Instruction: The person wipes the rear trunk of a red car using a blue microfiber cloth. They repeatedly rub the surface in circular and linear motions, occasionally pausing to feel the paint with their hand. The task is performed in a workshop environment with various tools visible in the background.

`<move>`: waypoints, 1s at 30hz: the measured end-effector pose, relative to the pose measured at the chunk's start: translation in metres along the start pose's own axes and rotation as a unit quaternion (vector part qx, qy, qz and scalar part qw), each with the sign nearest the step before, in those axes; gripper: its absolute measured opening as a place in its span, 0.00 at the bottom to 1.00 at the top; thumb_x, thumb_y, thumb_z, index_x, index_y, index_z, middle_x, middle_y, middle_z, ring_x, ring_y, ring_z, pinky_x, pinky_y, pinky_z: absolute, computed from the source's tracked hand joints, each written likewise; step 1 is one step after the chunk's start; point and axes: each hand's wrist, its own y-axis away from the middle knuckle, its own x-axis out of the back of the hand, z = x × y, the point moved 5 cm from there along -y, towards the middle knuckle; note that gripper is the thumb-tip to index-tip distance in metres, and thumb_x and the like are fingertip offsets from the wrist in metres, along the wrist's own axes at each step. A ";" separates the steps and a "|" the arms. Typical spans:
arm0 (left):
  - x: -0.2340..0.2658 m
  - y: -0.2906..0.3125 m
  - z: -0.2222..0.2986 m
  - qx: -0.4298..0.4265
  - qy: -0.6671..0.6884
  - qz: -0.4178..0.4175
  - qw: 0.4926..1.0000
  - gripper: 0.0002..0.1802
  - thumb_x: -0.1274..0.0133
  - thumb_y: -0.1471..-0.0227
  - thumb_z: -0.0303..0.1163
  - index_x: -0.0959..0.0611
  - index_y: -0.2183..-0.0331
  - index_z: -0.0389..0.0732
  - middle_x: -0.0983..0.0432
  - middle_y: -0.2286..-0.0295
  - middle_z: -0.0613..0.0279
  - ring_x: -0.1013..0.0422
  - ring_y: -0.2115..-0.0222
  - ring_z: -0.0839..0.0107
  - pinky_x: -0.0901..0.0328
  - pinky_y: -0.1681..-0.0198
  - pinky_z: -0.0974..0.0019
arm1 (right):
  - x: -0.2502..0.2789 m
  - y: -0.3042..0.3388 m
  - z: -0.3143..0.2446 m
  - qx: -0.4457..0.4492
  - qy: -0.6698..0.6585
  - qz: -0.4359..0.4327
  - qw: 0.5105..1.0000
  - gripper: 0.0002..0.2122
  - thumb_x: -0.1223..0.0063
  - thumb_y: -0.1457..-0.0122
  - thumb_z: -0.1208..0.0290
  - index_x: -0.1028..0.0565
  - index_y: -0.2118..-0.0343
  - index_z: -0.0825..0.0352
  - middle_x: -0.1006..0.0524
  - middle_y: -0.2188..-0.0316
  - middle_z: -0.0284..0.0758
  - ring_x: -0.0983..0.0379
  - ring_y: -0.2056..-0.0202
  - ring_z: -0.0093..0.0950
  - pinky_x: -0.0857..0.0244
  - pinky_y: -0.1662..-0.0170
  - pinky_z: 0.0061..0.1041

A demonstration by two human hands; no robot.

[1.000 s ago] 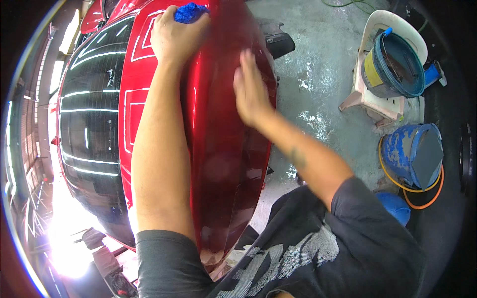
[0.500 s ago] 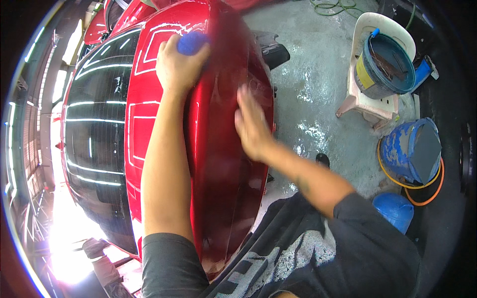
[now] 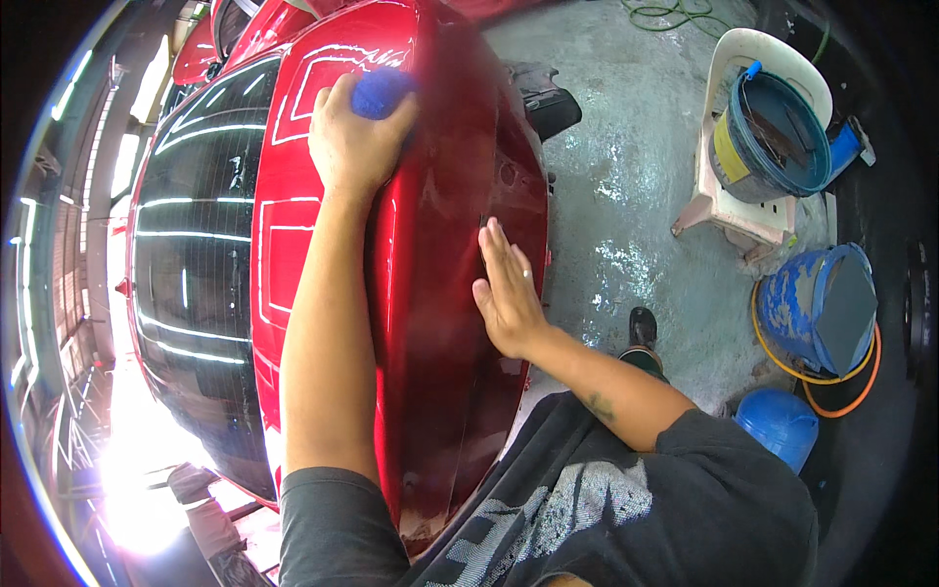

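A red car (image 3: pixel 440 391) fills the middle, its dark rear window (image 3: pixel 196 235) on the left. My left hand (image 3: pixel 354 147) rests on the top of the car's rear end, fingers closed around a rounded, fuzzy blue sponge or bunched cloth (image 3: pixel 382 93). On the sloping rear panel, which looks duller and smeared, my right hand (image 3: pixel 511 298) lies with its fingers straight and palm toward the paint. A thin dark edge shows beside its fingertips; whether something lies under the palm is hidden.
To the right, a white plastic chair (image 3: pixel 706 196) holds a dark bucket (image 3: pixel 743 176) of water. Beyond my right arm stand a scuffed blue drum (image 3: pixel 792 303) with an orange hose (image 3: pixel 843 406) round it and a blue container (image 3: pixel 778 426). A green hose (image 3: pixel 675 14) lies on the wet floor (image 3: pixel 626 147).
My right hand has slid nearer to me along the rear panel. The left hand keeps its place with the blue wad. My view has shifted slightly, and my shoe now shows more.
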 end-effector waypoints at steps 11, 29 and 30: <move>0.000 -0.003 0.000 0.004 0.012 -0.002 1.000 0.32 0.30 0.58 0.54 0.15 0.59 0.39 0.21 0.59 0.48 0.22 0.57 0.48 0.28 0.52 0.48 | 0.105 -0.160 0.098 -0.116 -0.327 0.222 0.911 0.28 0.66 0.21 0.51 0.33 0.31 0.68 0.28 0.35 0.45 0.32 0.35 0.41 0.35 0.34 0.43; -0.007 -0.007 -0.009 0.002 -0.007 0.002 1.000 0.35 0.29 0.59 0.55 0.15 0.56 0.37 0.21 0.58 0.47 0.22 0.56 0.47 0.28 0.51 0.48 | 0.007 -0.096 0.074 -0.228 -0.349 0.243 0.876 0.19 0.36 0.32 0.55 0.26 0.57 0.68 0.24 0.66 0.29 0.30 0.64 0.19 0.31 0.59 0.27; -0.005 -0.006 -0.009 0.007 -0.006 -0.002 1.000 0.35 0.29 0.59 0.54 0.15 0.56 0.37 0.21 0.58 0.47 0.22 0.56 0.47 0.28 0.51 0.48 | -0.003 -0.076 0.065 -0.229 -0.337 0.251 0.878 0.19 0.36 0.32 0.55 0.26 0.57 0.68 0.24 0.66 0.30 0.30 0.63 0.20 0.31 0.58 0.28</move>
